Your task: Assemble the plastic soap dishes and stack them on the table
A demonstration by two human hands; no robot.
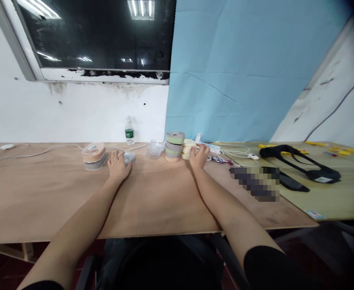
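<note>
My left hand (118, 166) rests on the brown tabletop, fingers spread, its thumb side against a small grey object (130, 157) whose kind I cannot make out. Just left of it sit two stacked rolls of tape-like strip, a peach roll (94, 152) above a grey one (95, 164). My right hand (199, 156) is at the right side of a pale yellow stack of flat pieces (188, 150), fingers apart and touching its edge; the fingertips are partly hidden. Against that stack's left side stands a taller pile of green and grey rolls (174, 148).
Clear plastic tubs (155, 149) and a green-labelled water bottle (129, 132) stand near the wall. White cables (239, 152) and coloured wires (222, 160) lie at right. Farther right are a black headband-like frame (303, 163), yellow pieces (344, 152) and a blurred-out patch.
</note>
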